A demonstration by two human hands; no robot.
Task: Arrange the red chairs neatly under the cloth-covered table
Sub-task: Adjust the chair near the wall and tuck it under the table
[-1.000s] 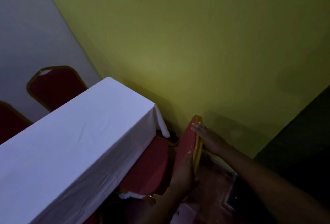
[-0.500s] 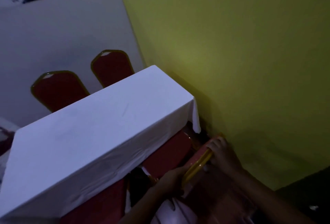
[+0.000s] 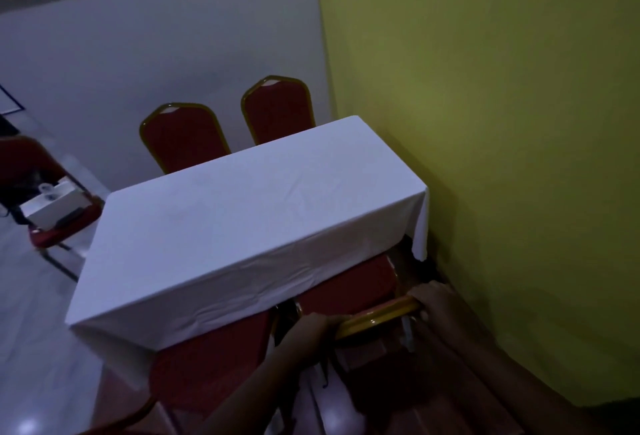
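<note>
A table under a white cloth [image 3: 242,226] fills the middle, its right end against the yellow wall. On the near side a red chair [image 3: 349,290] with a gold-framed back sits with its seat partly under the cloth. My left hand [image 3: 313,325] grips the left end of its backrest top and my right hand [image 3: 438,303] grips the right end. A second red chair [image 3: 207,365] stands to its left, seat partly under the cloth. Two more red chairs [image 3: 183,136] [image 3: 278,110] stand upright on the far side.
Yellow wall [image 3: 502,157] close on the right. A grey partition [image 3: 156,53] stands behind the far chairs. At the left, another red chair [image 3: 52,230] carries a white box [image 3: 55,204]. Pale glossy floor [image 3: 31,348] lies to the left.
The view has swung left and pulled back, so the whole table and far chairs show. The held chair has turned to face the table, its seat now partly under the cloth.
</note>
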